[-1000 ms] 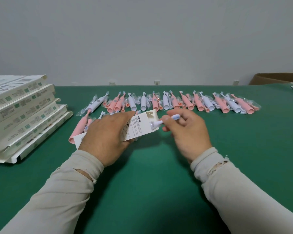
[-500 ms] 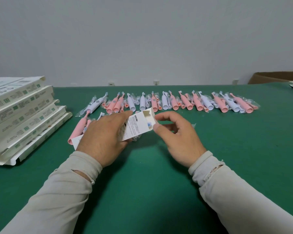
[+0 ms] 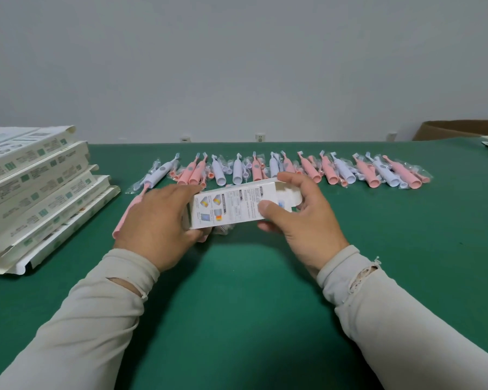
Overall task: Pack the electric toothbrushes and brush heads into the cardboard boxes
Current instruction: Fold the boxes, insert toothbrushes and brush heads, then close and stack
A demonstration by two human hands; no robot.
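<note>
Both hands on the small white printed cardboard box [image 3: 231, 205]: left hand [image 3: 155, 220] curled round its closed end, right hand [image 3: 299, 218] pinching the open end, thumb on top, flap beyond the fingertips. Closing step; next, tuck that flap.

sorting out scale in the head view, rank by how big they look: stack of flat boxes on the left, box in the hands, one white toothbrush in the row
1. Stack of flat boxes, though nearer the camera.
2. Box in the hands.
3. White toothbrush, smallest, though farther away.
</note>
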